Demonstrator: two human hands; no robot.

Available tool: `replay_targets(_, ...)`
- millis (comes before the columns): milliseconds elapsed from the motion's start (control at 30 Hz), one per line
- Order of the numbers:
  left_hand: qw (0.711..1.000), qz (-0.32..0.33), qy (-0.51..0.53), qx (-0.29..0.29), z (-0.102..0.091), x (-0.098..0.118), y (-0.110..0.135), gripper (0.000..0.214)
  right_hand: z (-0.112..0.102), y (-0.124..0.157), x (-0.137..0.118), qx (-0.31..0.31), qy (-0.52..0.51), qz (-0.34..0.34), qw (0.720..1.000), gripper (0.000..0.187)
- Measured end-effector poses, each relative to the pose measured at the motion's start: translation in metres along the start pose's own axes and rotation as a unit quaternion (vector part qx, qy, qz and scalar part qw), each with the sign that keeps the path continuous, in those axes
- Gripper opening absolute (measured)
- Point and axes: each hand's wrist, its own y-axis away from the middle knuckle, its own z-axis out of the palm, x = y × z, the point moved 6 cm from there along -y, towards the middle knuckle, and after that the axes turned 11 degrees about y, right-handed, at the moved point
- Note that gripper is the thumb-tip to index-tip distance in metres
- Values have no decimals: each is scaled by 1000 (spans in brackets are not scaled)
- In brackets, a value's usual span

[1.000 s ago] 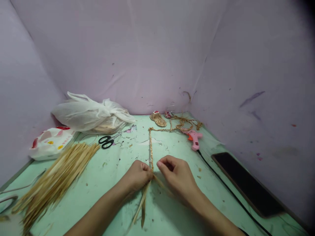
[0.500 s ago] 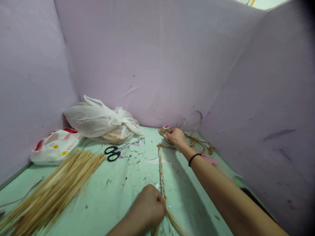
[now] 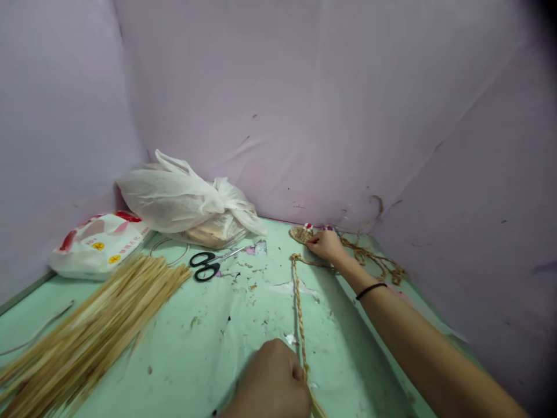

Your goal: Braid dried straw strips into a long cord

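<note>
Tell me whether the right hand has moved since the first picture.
Yes: the right hand has moved forward, from nearer than the scissors to the woven piece by the back wall.

Craft workspace: plaited cord (image 3: 300, 313), straw (image 3: 108, 325), scissors (image 3: 216, 259)

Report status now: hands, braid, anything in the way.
Left hand closed on braid. Right hand at edge of woven piece, contact unclear. Braid bends right at far end, partly hidden by right arm. Scissors left of braid, apart.
</note>
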Motion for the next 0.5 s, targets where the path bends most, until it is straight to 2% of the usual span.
replay_targets(300,999,-6,-36,-8,1,6,5,9,12,-3,-5,31,32,-48,998,27)
replay_targets(500,1000,14,-13,16,-1,5,2,6,2,2,-12,38,9,-166,985,24)
